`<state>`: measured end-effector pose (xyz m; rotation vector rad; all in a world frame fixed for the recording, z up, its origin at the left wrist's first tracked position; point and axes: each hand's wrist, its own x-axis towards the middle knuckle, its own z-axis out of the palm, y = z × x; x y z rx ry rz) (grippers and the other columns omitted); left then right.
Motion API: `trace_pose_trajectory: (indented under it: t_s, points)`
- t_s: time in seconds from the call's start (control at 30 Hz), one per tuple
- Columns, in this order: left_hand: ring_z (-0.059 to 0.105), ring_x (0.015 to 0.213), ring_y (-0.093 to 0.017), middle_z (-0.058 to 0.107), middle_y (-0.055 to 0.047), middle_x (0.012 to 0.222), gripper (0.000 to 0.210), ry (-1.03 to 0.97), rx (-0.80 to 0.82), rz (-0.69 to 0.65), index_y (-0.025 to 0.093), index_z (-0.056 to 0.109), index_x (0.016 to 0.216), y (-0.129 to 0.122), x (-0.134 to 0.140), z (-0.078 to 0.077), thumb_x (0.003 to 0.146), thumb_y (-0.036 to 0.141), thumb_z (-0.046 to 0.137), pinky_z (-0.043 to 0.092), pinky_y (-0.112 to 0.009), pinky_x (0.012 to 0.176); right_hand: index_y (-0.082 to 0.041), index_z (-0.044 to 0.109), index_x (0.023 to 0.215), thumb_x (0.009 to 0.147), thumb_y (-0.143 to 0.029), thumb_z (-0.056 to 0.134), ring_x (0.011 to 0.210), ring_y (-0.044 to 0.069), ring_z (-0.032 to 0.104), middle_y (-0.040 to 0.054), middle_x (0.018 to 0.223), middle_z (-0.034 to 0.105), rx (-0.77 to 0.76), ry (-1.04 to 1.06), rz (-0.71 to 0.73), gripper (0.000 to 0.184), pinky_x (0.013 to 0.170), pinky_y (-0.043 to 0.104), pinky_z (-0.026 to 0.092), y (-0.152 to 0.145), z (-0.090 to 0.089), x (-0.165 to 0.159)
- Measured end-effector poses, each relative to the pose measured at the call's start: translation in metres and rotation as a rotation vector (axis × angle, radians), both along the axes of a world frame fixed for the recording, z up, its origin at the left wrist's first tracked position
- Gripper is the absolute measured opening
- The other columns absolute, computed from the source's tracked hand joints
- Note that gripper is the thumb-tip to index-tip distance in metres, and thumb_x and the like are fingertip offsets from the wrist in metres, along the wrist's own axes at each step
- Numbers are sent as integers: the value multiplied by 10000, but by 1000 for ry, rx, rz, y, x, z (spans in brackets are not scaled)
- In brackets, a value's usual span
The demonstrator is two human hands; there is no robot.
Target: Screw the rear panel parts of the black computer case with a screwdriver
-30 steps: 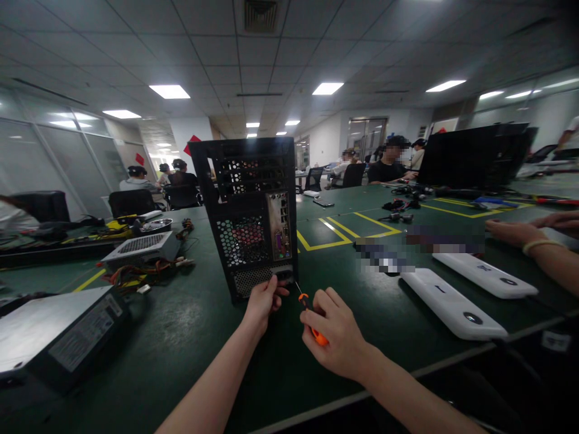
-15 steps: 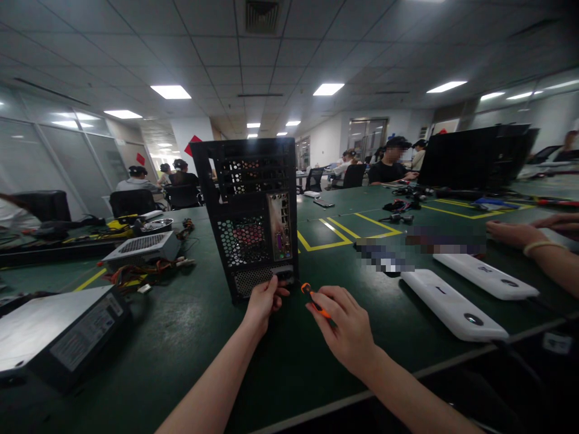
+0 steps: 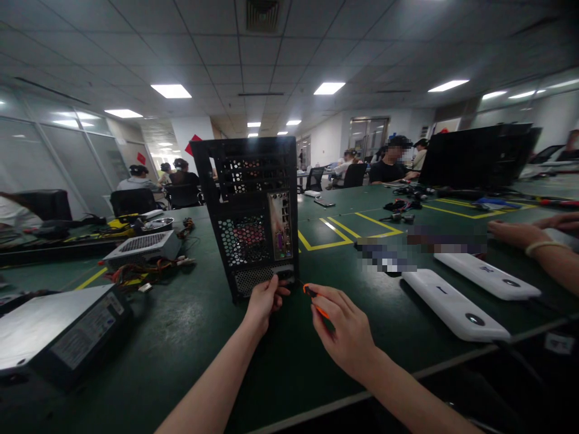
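A black computer case stands upright on the green table, its rear panel with ports and honeycomb vents facing me. My left hand is at the bottom of that panel, thumb and curled fingers closed close to the lower right corner. Whatever its fingers may hold is hidden. In my right hand is an orange and black screwdriver, pinched between thumb and fingers just right of the case. Its thin shaft points toward the case's lower right corner; whether the tip touches is too small to tell.
Two power supply units with cables lie to the left. White oblong devices lie on the right, near another person's hands. A large black case stands at the back right. Yellow tape marks the table.
My right hand has shifted its fingers on the screwdriver handle, the thumb now a little lower and apart. My left hand and the case look the same.
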<state>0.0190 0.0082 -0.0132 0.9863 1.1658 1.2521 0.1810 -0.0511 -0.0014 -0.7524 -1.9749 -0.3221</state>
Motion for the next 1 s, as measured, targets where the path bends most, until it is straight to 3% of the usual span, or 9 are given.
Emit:
trace_pose_trajectory:
  t_s: [0.17,0.33,0.53,0.77,1.0]
  points:
    - [350,371,-26,573,-33,621,413,-3,0,3,70,566,825,2,-1,-2,693,452,486,203,-182,379,-179,481,849,746,-100,479,933,185,502,108,1028,479,-22,-36,-4,130,744,332,461,-4,2,-2]
    - [348,364,-26,568,-29,603,407,-4,8,-2,73,568,809,2,-1,-3,691,455,489,203,-185,375,-175,423,989,764,-44,394,996,181,482,108,1013,500,-10,-45,66,262,789,359,462,-2,1,-2]
    - [355,368,-27,569,-32,606,404,-12,1,6,71,571,810,1,-1,-1,686,449,501,200,-185,375,-184,466,877,742,-62,421,1087,223,410,110,1084,455,-42,-106,82,188,835,416,431,-4,2,-2]
    - [355,368,-25,570,-28,613,406,-11,3,-3,76,571,818,1,-1,-1,691,454,492,200,-183,377,-154,417,948,760,-14,381,1087,198,424,146,1138,439,0,-49,101,237,821,362,462,-2,1,-1]
    - [354,367,-28,561,-19,595,412,3,5,3,82,574,818,1,-1,-2,682,463,498,199,-182,375,-182,479,888,765,-29,419,1060,196,454,92,1110,512,24,-87,73,205,829,383,460,-2,1,-3]
